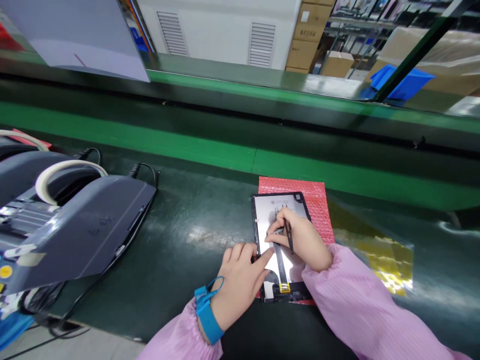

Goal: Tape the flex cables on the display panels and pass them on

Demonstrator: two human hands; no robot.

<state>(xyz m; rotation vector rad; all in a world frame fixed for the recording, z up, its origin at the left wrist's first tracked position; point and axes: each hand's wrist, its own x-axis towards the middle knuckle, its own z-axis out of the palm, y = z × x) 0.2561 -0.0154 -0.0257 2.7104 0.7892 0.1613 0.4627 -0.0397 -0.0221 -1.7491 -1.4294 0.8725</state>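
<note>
A grey machine point(86, 235) at 9 o'clock is cut off by the frame edge. The left hand point(240, 280), fingers slightly spread, rests over the 8 o'clock edge of the display panel point(264, 210), located at 5 o'clock in view. The right hand point(305, 240) covers the panel's centre, fingers closed around dark tweezers point(288, 232), partly hidden; fingertip contact with the ribbon cable point(281, 265) is hard to confirm. Red bubble wrap point(320, 215) underneath shows from 12 to 3 o'clock.
</note>
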